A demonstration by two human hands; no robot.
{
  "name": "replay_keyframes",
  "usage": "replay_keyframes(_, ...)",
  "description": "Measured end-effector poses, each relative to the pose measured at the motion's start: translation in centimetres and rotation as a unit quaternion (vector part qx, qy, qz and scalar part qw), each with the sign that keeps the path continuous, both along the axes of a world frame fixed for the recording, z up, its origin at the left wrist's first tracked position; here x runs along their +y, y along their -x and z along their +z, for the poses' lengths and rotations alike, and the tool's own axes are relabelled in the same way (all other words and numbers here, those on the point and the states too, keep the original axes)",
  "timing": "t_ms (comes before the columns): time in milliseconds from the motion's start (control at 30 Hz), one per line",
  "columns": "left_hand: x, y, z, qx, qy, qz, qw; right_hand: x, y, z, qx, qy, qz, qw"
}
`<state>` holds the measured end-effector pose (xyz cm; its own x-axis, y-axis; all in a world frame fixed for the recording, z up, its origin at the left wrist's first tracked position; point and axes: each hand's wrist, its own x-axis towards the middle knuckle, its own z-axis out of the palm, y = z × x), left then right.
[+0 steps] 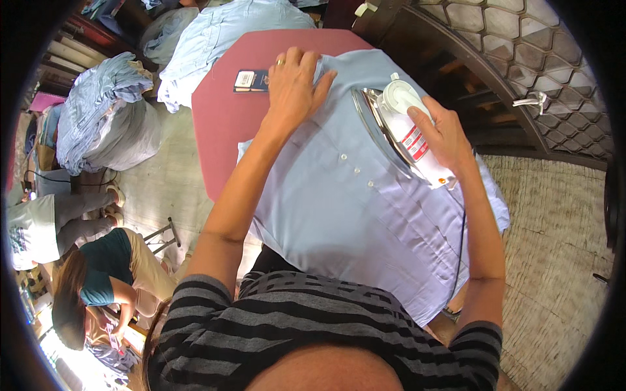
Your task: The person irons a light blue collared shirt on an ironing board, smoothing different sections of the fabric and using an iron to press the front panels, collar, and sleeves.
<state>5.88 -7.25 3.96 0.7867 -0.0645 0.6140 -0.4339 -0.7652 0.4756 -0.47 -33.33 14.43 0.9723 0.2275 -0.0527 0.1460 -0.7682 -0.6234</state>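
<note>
My right hand is wrapped round a white steam iron with a red-and-white label on its side. The metal soleplate faces left and its tip points to the far side; I cannot tell whether it touches the cloth. Beneath lies a light blue button-up shirt, spread over a dusty-red ironing board. My left hand is at the shirt's far left edge, thumb apart from the bent fingers. It partly covers a small dark blue card with a white label on the board.
Pale blue garments are heaped beyond the board, with a bagged clothes pile on the floor at left. A person in a teal top bends at lower left, near another standing person. A metal lattice gate stands at far right.
</note>
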Motion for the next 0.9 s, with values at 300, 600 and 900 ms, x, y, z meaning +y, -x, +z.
replay_keyframes(300,0.0,-6.3,-2.5,0.152,0.026,-0.06,0.986,0.2,0.0,-0.5,-0.009,-0.016,-0.067,0.998)
replay_keyframes(600,0.4,-6.5,-3.0,0.112,0.046,-0.072,0.99,3.9,-6.9,-0.7,-0.076,0.031,-0.051,0.995)
replay_keyframes(900,2.2,-7.6,-2.9,0.133,0.05,-0.088,0.986,4.7,-6.7,-0.4,-0.031,0.043,-0.056,0.997)
